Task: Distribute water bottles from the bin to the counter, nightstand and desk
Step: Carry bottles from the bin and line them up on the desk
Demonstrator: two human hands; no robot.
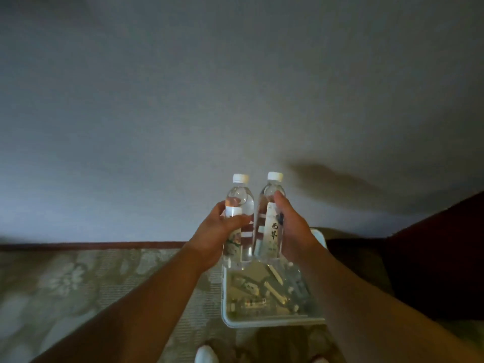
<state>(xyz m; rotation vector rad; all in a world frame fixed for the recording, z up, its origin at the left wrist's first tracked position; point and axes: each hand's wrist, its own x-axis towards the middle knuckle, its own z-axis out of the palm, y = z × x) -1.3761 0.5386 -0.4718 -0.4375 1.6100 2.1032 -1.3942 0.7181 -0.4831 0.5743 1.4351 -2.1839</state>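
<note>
Your left hand (213,237) wraps its fingers and thumb around the left bottle (238,205), and your right hand (294,229) grips the right bottle (271,218). You hold both bottles upright, side by side and close together, white caps on top, above the far end of the bin (262,322). The bin sits on the patterned carpet (65,284) near the wall (183,100), with more bottles lying inside it.

My left hand (213,233) covers the flowered clear bottle's (238,205) lower label; bottles in the white plastic bin (275,322) blur together, so I can't count them.
</note>
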